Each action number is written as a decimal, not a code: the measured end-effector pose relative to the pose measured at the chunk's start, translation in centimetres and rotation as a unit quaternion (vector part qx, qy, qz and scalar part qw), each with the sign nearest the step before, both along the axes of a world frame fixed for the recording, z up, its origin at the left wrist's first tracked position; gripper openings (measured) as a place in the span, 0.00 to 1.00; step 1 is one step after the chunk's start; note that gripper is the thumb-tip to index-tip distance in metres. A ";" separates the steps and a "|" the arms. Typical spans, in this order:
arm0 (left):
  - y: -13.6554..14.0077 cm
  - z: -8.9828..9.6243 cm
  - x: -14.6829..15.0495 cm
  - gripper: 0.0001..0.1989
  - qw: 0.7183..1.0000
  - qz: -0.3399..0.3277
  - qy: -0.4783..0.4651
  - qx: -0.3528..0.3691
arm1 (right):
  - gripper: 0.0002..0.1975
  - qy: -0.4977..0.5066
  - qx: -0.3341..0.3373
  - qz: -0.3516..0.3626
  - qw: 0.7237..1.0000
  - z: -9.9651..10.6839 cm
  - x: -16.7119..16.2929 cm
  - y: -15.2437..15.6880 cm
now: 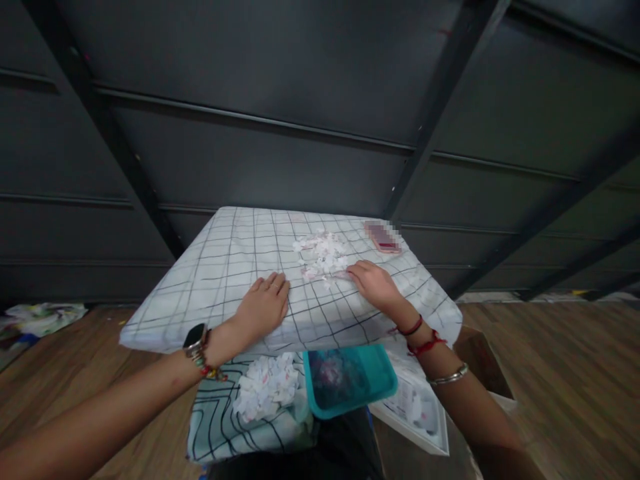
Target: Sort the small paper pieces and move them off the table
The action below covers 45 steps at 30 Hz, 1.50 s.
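My left hand (265,303) lies flat on the checked white cloth (200,287) that covers the table, holding nothing. Its fingers point toward a loose pile of small white pieces (323,253), which look like paper scraps or tags. At the pile's near right edge, my right hand (375,285) has its thumb and fingers pinched together. A thin pinkish strip (341,275) shows at those fingertips, too small and blurred to name. Below the table edge sits a teal plastic tray (383,377) with dark, unclear contents. Beside it, a heap of white pieces (267,387) rests on a green patterned cloth (215,427).
A phone in a pink case (384,238) lies at the table's far right. An open white box (435,433) with items inside stands below right, near a brown cardboard box (483,360). Dark metal panels (280,153) rise behind the table. A crumpled bag (47,319) lies on the floor at left.
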<state>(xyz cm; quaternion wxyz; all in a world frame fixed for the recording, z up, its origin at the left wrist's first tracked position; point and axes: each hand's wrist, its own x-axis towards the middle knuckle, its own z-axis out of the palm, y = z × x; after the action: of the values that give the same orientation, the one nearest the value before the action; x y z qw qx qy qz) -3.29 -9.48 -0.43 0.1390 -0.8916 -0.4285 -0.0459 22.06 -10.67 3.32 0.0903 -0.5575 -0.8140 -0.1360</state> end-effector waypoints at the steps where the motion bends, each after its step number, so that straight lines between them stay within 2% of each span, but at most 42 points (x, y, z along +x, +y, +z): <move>1: -0.2 0.4 0.4 0.19 1.000 0.004 0.015 0.004 | 0.12 -0.011 -0.007 0.007 1.000 -0.3 0.3 0.6; 3: -0.7 1.2 1.4 0.19 1.000 -0.002 0.029 0.003 | 0.12 -0.034 -0.018 0.023 0.999 -0.8 0.5 0.9; 5: -1.1 1.4 2.5 0.20 0.999 -0.036 0.001 0.000 | 0.11 -0.046 -0.024 0.037 0.998 -1.1 0.4 0.3; 10: -1.1 0.1 3.9 0.23 0.990 -0.108 -0.078 -0.049 | 0.11 -0.018 0.004 0.038 0.999 -0.7 0.6 -0.9; 14: -0.7 -1.2 3.8 0.24 0.984 -0.099 -0.126 -0.078 | 0.11 -0.036 -0.002 0.040 0.999 -0.6 1.0 -0.4; 18: -0.7 -1.7 3.5 0.23 0.984 -0.101 -0.127 -0.076 | 0.11 -0.055 -0.010 0.050 0.997 -0.7 1.6 -1.2; 27: -0.8 -1.6 3.7 0.23 0.987 -0.097 -0.106 -0.067 | 0.09 -0.062 -0.002 0.050 0.997 -0.6 1.1 -1.2; 32: -0.8 -1.6 3.6 0.22 0.986 -0.099 -0.118 -0.063 | 0.10 -0.036 0.020 0.027 0.999 -0.9 2.4 -3.0; 37: -0.9 -1.6 3.7 0.23 0.987 -0.090 -0.115 -0.070 | 0.10 -0.030 0.022 0.059 0.998 -0.7 1.7 -3.7; 42: -0.9 -1.6 3.7 0.23 0.986 -0.094 -0.116 -0.077 | 0.11 -0.028 0.030 0.018 0.999 -0.9 2.1 -3.6; 45: -0.9 -1.5 3.7 0.23 0.986 -0.092 -0.111 -0.077 | 0.11 -0.025 0.029 0.027 0.999 -1.0 2.2 -3.6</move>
<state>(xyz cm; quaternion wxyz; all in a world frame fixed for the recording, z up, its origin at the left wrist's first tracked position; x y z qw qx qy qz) 0.45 -10.36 -1.93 0.0162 -0.9247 -0.3595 -0.1244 24.24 -14.28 2.28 0.0897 -0.5290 -0.8265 -0.1704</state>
